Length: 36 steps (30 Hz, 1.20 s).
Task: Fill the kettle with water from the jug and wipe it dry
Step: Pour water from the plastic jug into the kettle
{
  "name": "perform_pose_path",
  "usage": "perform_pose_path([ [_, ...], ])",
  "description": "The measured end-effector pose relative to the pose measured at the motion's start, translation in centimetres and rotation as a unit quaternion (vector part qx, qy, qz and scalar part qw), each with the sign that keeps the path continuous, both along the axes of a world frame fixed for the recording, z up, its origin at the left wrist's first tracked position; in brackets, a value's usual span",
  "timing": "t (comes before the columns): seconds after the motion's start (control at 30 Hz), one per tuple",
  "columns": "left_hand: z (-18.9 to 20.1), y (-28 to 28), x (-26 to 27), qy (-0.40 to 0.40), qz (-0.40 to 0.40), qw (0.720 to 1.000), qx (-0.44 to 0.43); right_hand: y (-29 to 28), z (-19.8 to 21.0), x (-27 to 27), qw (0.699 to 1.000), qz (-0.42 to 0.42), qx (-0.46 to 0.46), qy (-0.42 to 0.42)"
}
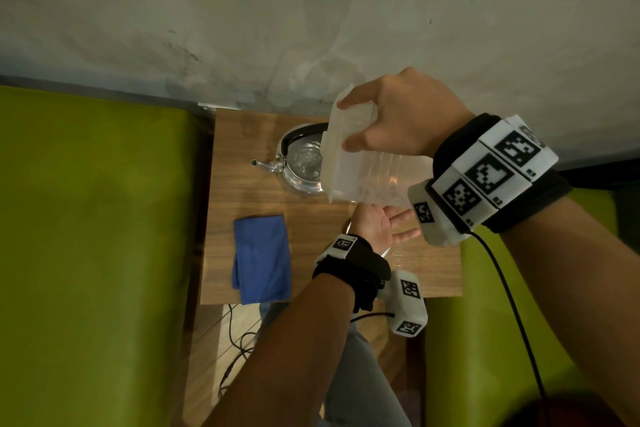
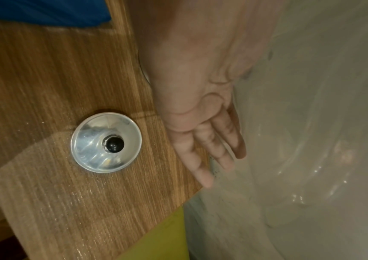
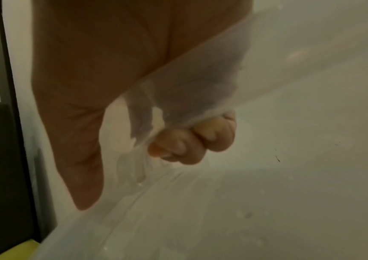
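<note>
Head view: your right hand (image 1: 398, 118) grips the tipped translucent plastic jug (image 1: 360, 163) over the open steel kettle (image 1: 301, 166); your left hand (image 1: 377, 224) spreads flat beneath it. Left wrist: straight fingers (image 2: 212, 149) beside the round steel lid (image 2: 106, 144). Right wrist: fingers (image 3: 189, 142) curled round the jug's handle.

Stained grey wall (image 1: 311, 10), green seats (image 1: 86, 218), wooden table (image 1: 242, 218)

You will find little legible text here. The white marker blocks (image 1: 485, 170) strapped on your right wrist carry black square code patterns, with tiny printed characters beside them, too small to read reliably. Nothing else bears lettering.
</note>
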<state>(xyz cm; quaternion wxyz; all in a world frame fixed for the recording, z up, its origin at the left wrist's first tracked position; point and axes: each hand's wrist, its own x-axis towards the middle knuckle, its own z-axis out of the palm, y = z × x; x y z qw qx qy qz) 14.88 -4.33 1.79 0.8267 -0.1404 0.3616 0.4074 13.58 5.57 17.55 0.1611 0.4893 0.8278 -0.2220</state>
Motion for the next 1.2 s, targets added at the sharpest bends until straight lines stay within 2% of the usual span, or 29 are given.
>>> perform_pose_path([
  [0.27, 0.2, -0.2, 0.0, 0.022, -0.024, 0.999, 0.018, 0.1, 0.1, 0.4, 1.0, -0.002, -0.005, 0.007],
  [0.53, 0.7, 0.0, 0.4, 0.002, -0.009, 1.0, 0.021, 0.3, 0.0, 0.5, 1.0, -0.004, -0.002, 0.011],
  [0.73, 0.6, -0.1, 0.1, 0.02, -0.001, 1.0, 0.02, 0.2, -0.1, 0.1, 1.0, 0.004, 0.005, 0.016],
  [1.07, 1.5, 0.2, 0.3, -0.003, 0.023, 1.0, -0.013, -0.1, -0.1, -0.2, 0.999, 0.039, 0.005, 0.0],
  [1.2, 2.0, 0.1, 0.4, 0.015, 0.013, 1.0, -0.005, -0.1, -0.4, 0.1, 1.0, 0.03, 0.002, -0.007],
])
